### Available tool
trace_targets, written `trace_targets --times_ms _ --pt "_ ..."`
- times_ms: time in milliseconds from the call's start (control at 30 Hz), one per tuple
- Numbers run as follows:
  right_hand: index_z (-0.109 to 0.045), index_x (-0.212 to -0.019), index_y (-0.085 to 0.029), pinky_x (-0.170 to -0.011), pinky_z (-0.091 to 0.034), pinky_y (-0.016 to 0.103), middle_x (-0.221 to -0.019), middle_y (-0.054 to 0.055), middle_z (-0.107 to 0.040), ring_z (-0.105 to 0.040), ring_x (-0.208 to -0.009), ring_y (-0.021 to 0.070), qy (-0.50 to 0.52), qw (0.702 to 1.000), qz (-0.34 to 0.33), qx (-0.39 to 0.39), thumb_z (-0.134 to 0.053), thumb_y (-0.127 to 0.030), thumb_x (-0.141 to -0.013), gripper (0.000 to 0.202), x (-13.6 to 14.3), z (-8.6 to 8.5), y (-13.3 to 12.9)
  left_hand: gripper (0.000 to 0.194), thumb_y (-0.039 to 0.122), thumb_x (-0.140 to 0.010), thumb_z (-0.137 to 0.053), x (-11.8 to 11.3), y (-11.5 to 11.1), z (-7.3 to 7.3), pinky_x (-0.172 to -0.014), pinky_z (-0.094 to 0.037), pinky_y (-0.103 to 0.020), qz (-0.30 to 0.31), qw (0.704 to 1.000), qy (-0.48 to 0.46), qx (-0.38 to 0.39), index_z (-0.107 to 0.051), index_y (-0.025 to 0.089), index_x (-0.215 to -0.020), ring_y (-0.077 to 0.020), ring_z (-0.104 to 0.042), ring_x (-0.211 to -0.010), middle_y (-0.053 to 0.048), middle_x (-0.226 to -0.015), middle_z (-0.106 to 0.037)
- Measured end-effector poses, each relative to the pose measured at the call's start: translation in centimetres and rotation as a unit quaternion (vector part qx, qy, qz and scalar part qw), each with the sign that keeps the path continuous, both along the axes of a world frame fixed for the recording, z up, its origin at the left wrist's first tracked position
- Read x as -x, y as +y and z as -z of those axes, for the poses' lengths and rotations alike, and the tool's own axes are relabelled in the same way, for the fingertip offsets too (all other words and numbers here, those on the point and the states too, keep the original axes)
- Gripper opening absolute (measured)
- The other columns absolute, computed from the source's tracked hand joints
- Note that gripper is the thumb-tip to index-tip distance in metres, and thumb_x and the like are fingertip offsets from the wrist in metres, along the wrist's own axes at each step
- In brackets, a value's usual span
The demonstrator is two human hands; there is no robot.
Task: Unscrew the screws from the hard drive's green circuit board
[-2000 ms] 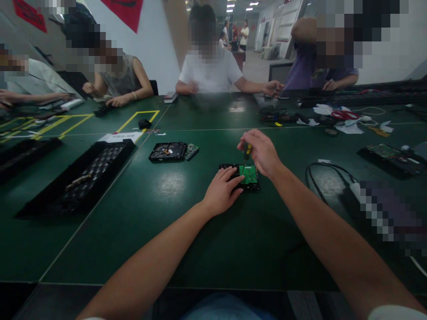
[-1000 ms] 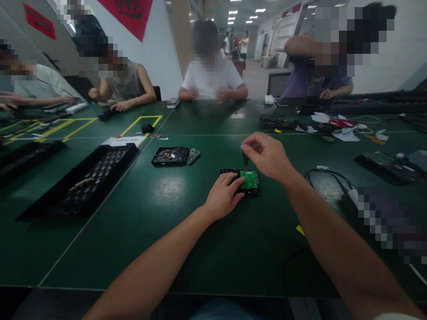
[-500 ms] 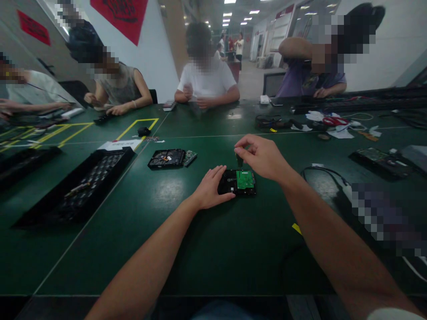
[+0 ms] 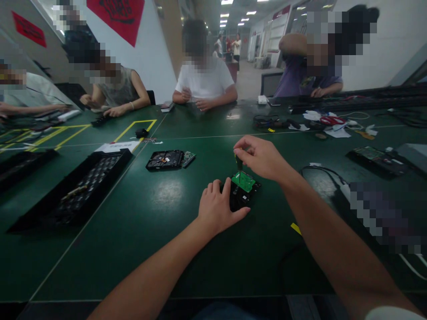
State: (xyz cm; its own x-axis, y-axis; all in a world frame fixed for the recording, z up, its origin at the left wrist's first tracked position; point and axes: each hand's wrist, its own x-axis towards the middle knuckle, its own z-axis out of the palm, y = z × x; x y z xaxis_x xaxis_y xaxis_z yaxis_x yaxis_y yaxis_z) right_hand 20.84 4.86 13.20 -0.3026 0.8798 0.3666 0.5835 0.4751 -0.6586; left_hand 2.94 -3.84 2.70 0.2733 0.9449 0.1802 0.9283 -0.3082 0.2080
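Observation:
In front of me a black hard drive (image 4: pixel 236 201) lies at a slant on the green table, with its green circuit board (image 4: pixel 247 183) facing up. My left hand (image 4: pixel 215 205) grips the drive's near left side between thumb and fingers. A small screwdriver (image 4: pixel 239 164) with a dark and yellow handle is pinched upright in the fingers of my right hand (image 4: pixel 262 155). The shaft points down at the board's left part; whether its tip sits in a screw is too small to tell.
Left of the drive lie another opened drive (image 4: pixel 164 160) and a loose circuit board (image 4: pixel 189 158). A long black tray (image 4: pixel 100 186) stands farther left. Another drive (image 4: pixel 376 162), a black cable (image 4: pixel 320 168) and a yellow strip (image 4: pixel 296 229) lie right. Several people sit across the table.
The hard drive has turned, its circuit board end swinging away from me. My left hand has moved right and nearer with it. The screwdriver now reaches down to the board.

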Motion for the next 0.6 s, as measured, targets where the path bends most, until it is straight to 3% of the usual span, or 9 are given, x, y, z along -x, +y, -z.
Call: trace_targets --times_ms 200,367,467,600 --pt "-0.071 -0.098 -0.020 -0.073 -0.049 0.032 -0.083 0.003 -0.074 -0.065 -0.073 0.0179 -0.022 1.000 -0.002 0.007 -0.065 -0.027 -0.095 0.010 -0.1 -0.7 -0.6 0.097 0.066 -0.087 -0.067 -1.0 -1.3 -0.6 -0.100 -0.049 -0.051 -0.013 0.999 0.047 0.011 -0.037 0.013 -0.163 -0.0404 -0.057 -0.120 -0.021 -0.128 -0.062" --pt "-0.070 -0.098 -0.021 -0.074 -0.050 0.032 -0.085 0.003 -0.075 -0.067 -0.076 0.0185 -0.022 1.000 -0.003 -0.015 -0.064 -0.027 -0.095 0.009 0.2 -0.7 -0.8 0.110 0.083 -0.085 -0.062 -2.2 -0.6 -0.8 -0.094 -0.051 -0.048 -0.068 0.995 0.066 0.005 -0.035 0.011 -0.164 -0.0399 -0.061 -0.113 -0.022 -0.121 -0.065" --pt "-0.070 -0.100 -0.021 -0.075 -0.051 0.033 -0.088 0.004 -0.075 -0.068 -0.076 0.0187 -0.013 1.000 0.002 -0.017 -0.064 -0.028 -0.096 0.010 0.3 -0.4 -0.5 0.117 0.095 -0.083 -0.050 -2.4 0.0 -0.7 -0.091 -0.053 -0.048 -0.070 0.995 0.066 -0.002 -0.039 0.009 -0.160 -0.0409 -0.064 -0.112 -0.024 -0.119 -0.066" --pt "-0.070 -0.101 -0.021 -0.075 -0.052 0.035 -0.089 0.005 -0.075 -0.069 -0.077 0.0196 0.013 1.000 0.005 -0.007 -0.066 -0.033 -0.097 0.013 0.3 0.1 -0.2 0.097 0.085 -0.097 -0.039 -1.4 0.6 -0.5 -0.085 -0.056 -0.045 -0.028 0.999 0.020 -0.005 -0.041 0.009 -0.157 -0.0382 -0.069 -0.108 -0.022 -0.117 -0.070"
